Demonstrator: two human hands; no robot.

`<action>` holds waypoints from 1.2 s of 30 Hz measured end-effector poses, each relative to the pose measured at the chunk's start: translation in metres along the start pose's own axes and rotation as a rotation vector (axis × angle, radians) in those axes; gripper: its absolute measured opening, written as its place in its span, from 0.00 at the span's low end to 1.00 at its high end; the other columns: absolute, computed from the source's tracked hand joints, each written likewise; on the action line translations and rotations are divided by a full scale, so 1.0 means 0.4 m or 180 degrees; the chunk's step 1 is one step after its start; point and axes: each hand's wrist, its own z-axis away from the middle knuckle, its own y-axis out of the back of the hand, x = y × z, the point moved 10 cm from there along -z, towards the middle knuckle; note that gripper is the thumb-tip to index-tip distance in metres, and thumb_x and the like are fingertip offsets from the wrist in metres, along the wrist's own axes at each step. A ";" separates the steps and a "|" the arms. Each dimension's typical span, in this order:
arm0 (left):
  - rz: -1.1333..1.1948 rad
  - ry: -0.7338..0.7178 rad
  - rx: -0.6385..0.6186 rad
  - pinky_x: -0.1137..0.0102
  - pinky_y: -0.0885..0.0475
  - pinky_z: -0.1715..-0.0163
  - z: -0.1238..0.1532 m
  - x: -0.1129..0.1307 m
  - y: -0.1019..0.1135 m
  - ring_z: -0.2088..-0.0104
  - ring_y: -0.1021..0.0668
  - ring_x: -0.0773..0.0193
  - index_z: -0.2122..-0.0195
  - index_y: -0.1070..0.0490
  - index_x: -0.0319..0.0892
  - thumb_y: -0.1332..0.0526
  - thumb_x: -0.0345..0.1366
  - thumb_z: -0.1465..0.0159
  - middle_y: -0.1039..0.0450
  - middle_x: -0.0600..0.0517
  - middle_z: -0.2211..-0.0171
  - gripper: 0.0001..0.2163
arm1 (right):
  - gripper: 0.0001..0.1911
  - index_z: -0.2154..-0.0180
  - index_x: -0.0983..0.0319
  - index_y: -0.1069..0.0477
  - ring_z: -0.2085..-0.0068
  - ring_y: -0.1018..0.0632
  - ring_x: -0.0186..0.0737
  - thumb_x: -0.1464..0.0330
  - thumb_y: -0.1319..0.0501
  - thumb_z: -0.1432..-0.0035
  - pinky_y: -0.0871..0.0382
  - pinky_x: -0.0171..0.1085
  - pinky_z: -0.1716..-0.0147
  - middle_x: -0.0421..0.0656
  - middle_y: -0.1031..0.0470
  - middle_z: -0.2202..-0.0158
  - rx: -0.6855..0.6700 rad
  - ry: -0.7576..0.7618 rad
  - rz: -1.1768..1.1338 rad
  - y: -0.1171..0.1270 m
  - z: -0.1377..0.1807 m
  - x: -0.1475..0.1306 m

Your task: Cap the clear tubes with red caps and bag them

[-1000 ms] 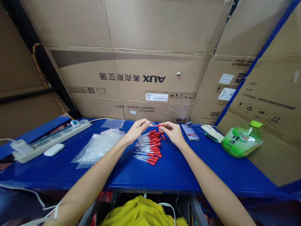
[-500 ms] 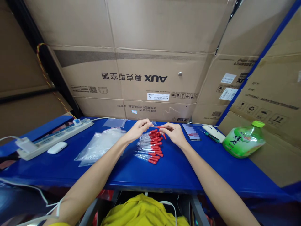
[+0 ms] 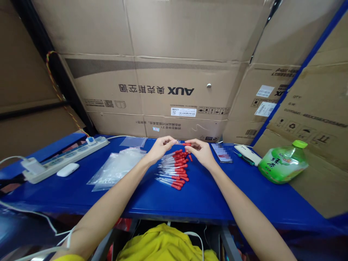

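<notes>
Between my fingertips, above the table, a dropper (image 3: 186,144) with a red rubber bulb lies sideways. My left hand (image 3: 162,148) pinches its thin clear tube end. The red bulb end is gripped by the fingers of my right hand (image 3: 200,150). Just below both hands lies a row of several droppers (image 3: 178,169), red bulbs to the right and clear tips to the left. Under my right fingers is a small red piece (image 3: 190,158), perhaps a bulb. Some clear tubes (image 3: 178,141) show partly behind my fingers.
Clear plastic bags (image 3: 119,166) lie left of the droppers, with a power strip (image 3: 63,159) and white case (image 3: 67,169) beyond. To the right are a phone (image 3: 221,154), a green-handled tool (image 3: 247,158), a white device (image 3: 248,153) and a green bottle (image 3: 282,163). Cardboard (image 3: 163,72) walls the back.
My fingers have shifted slightly on the dropper, and its red bulb now shows more clearly between them. The row on the table looks the same.
</notes>
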 end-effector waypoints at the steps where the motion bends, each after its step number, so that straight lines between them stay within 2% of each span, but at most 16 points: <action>1: 0.0025 -0.0001 0.0100 0.72 0.46 0.73 -0.001 -0.001 0.006 0.75 0.38 0.70 0.67 0.24 0.37 0.32 0.51 0.38 0.38 0.57 0.78 0.19 | 0.18 0.58 0.60 0.19 0.67 0.17 0.43 0.56 0.27 0.48 0.21 0.41 0.62 0.43 0.17 0.68 0.0014 -0.0019 -0.0038 0.003 -0.002 0.003; 4: 0.0478 0.0074 0.0307 0.73 0.41 0.71 0.000 -0.007 0.010 0.74 0.35 0.70 0.66 0.22 0.36 0.28 0.50 0.41 0.35 0.55 0.77 0.19 | 0.19 0.58 0.61 0.20 0.69 0.18 0.42 0.55 0.27 0.48 0.21 0.41 0.63 0.42 0.18 0.70 0.0040 -0.0082 -0.0128 0.007 -0.006 0.013; 8: 0.1984 0.0351 0.0302 0.74 0.33 0.68 0.003 -0.024 -0.026 0.70 0.30 0.69 0.60 0.22 0.37 0.35 0.57 0.36 0.30 0.51 0.69 0.23 | 0.21 0.60 0.61 0.21 0.70 0.18 0.40 0.53 0.28 0.48 0.22 0.40 0.65 0.42 0.18 0.70 0.0129 -0.0165 -0.0324 0.003 -0.007 0.027; 11: 0.2667 0.0530 0.0177 0.74 0.32 0.70 0.010 -0.026 -0.066 0.68 0.27 0.68 0.64 0.28 0.40 0.40 0.58 0.33 0.27 0.48 0.61 0.22 | 0.23 0.61 0.61 0.22 0.71 0.18 0.40 0.51 0.28 0.48 0.21 0.39 0.66 0.43 0.17 0.70 0.0165 -0.0196 -0.0347 -0.012 -0.002 0.037; 14: 0.3055 0.0571 0.0072 0.75 0.36 0.76 0.020 -0.016 -0.092 0.70 0.28 0.67 0.68 0.37 0.42 0.42 0.59 0.32 0.27 0.48 0.59 0.23 | 0.23 0.63 0.61 0.23 0.71 0.18 0.41 0.50 0.27 0.49 0.22 0.39 0.67 0.43 0.18 0.72 0.0204 -0.0183 -0.0307 -0.027 0.005 0.041; 17: 0.3224 0.0566 0.0086 0.75 0.43 0.81 0.029 -0.005 -0.093 0.75 0.34 0.69 0.69 0.41 0.43 0.44 0.60 0.32 0.32 0.50 0.66 0.24 | 0.22 0.62 0.60 0.23 0.71 0.18 0.42 0.50 0.28 0.48 0.21 0.39 0.68 0.42 0.18 0.73 0.0191 -0.0173 -0.0262 -0.039 0.010 0.040; 20: 0.3295 0.0576 0.0085 0.76 0.48 0.82 0.032 0.002 -0.087 0.79 0.41 0.71 0.70 0.44 0.43 0.45 0.56 0.30 0.41 0.55 0.72 0.22 | 0.23 0.59 0.60 0.23 0.69 0.16 0.43 0.51 0.27 0.49 0.20 0.41 0.65 0.42 0.18 0.71 0.0098 -0.0182 -0.0284 -0.051 0.012 0.035; 26: 0.3527 0.0511 0.0072 0.76 0.53 0.84 0.031 0.009 -0.084 0.82 0.53 0.73 0.71 0.48 0.44 0.51 0.51 0.27 0.50 0.59 0.74 0.19 | 0.19 0.61 0.59 0.22 0.66 0.15 0.45 0.53 0.28 0.47 0.18 0.43 0.60 0.44 0.16 0.68 0.0066 0.0045 -0.0259 -0.061 0.023 0.008; 29: 0.3610 0.0479 0.0154 0.76 0.54 0.85 0.033 0.008 -0.083 0.82 0.55 0.73 0.71 0.51 0.44 0.53 0.50 0.26 0.54 0.59 0.75 0.20 | 0.17 0.63 0.59 0.21 0.66 0.14 0.47 0.53 0.29 0.45 0.18 0.44 0.60 0.44 0.16 0.69 0.0068 0.0152 -0.0069 -0.064 0.030 -0.006; 36: 0.3600 0.0492 0.0279 0.76 0.54 0.86 0.035 0.004 -0.078 0.83 0.55 0.74 0.72 0.52 0.44 0.50 0.50 0.27 0.54 0.60 0.76 0.21 | 0.16 0.65 0.58 0.21 0.67 0.14 0.50 0.52 0.30 0.43 0.17 0.45 0.62 0.45 0.15 0.69 0.0140 0.0314 0.0164 -0.067 0.039 -0.039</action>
